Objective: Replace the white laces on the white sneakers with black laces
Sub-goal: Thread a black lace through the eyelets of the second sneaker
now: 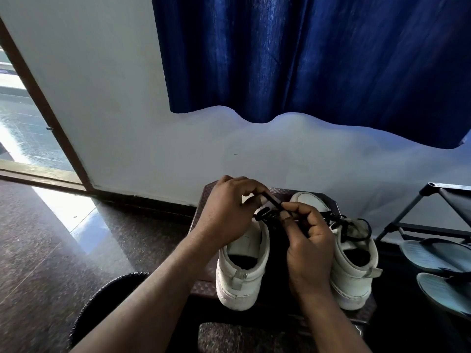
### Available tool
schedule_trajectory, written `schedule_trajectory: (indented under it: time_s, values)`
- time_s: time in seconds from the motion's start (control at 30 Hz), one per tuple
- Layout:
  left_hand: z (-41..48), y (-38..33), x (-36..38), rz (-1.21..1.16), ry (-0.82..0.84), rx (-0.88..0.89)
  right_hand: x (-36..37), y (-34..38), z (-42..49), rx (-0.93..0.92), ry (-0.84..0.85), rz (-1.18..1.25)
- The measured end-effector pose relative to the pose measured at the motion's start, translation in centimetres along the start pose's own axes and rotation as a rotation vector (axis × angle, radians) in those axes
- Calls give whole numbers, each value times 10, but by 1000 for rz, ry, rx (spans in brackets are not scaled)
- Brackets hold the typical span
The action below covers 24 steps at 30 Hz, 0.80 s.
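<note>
Two white sneakers stand side by side on a dark brown stool (pixel 204 284), heels toward me. Over the left sneaker (pixel 242 271) my left hand (pixel 226 215) pinches one end of a black lace (pixel 272 202). My right hand (pixel 305 238) pinches the same lace a little lower, just above the shoe's eyelets. The lace runs taut between the two hands. The right sneaker (pixel 354 273) carries a black lace (pixel 356 230) threaded through it, with loops lying loose on its tongue. My hands hide the left sneaker's front. No white lace shows.
A shoe rack (pixel 433 225) with pale blue sandals (pixel 438 256) stands at the right. A dark round object (pixel 107 296) sits by my left forearm. White wall and a blue curtain (pixel 318 59) are behind the stool; an open doorway (pixel 25 128) lies at the far left.
</note>
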<state>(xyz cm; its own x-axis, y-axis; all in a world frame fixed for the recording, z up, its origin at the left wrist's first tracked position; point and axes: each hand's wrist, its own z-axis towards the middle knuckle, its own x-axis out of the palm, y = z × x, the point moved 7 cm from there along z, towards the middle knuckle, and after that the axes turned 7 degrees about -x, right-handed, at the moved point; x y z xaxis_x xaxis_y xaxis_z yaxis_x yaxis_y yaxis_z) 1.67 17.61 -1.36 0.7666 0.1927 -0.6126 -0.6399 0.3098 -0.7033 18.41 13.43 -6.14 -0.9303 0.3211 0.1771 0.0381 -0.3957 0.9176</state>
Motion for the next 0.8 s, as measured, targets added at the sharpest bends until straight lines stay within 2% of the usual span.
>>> schedule_trajectory:
  time_s: [0.13,0.27,0.33,0.43,0.5,0.6,0.67,0.73,0.8]
  values:
    - [1,2,-9,-28,25,-5,-5,13,-4,-149,-50,-284]
    - [5,13,-11,-351,52,-136,-4,42,-14,-472,-127,-562]
    - [5,14,-11,-454,41,-178,1,48,-17,-548,-109,-637]
    - [2,10,-11,-358,-3,-132,8,58,-21,-621,-89,-778]
    - [2,10,-12,-350,-35,-146,11,53,-16,-590,-12,-892]
    - [4,14,-12,-244,-64,-188,9,38,-9,-449,82,-964]
    - [4,13,-10,-220,-32,-177,10,40,-11,-480,79,-979]
    - [4,11,-6,-258,33,-150,16,46,-12,-536,103,-892]
    - [3,7,0,-332,110,-126,18,37,-5,-395,160,-665]
